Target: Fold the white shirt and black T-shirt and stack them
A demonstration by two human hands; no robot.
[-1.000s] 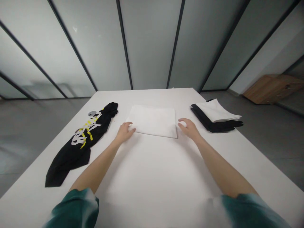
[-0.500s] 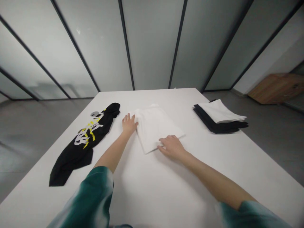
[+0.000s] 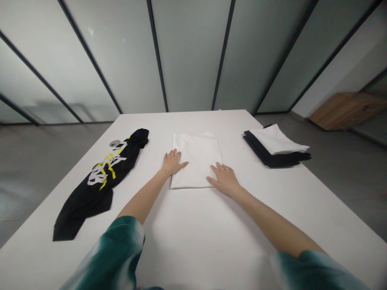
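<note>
A folded white garment [image 3: 196,157], a neat rectangle, lies flat in front of me on the white table. Its exact kind cannot be made out. My left hand [image 3: 173,162] rests on its left edge, fingers spread and thumb over the cloth. On the right edge lies my right hand [image 3: 224,178], open, its fingertips on the cloth near the front corner. Neither hand grips anything.
To the left lies a black garment [image 3: 99,201] with a white and yellow print, bunched lengthwise. A stack at the right has a white folded cloth [image 3: 279,139] over black folded cloth [image 3: 266,159]. The white table [image 3: 193,233] stands before frosted glass panels.
The white garment has turned from slanted to square with me. My left hand has moved right and nearer, onto its edge. My right hand has shifted slightly right, with its fingers spread.
</note>
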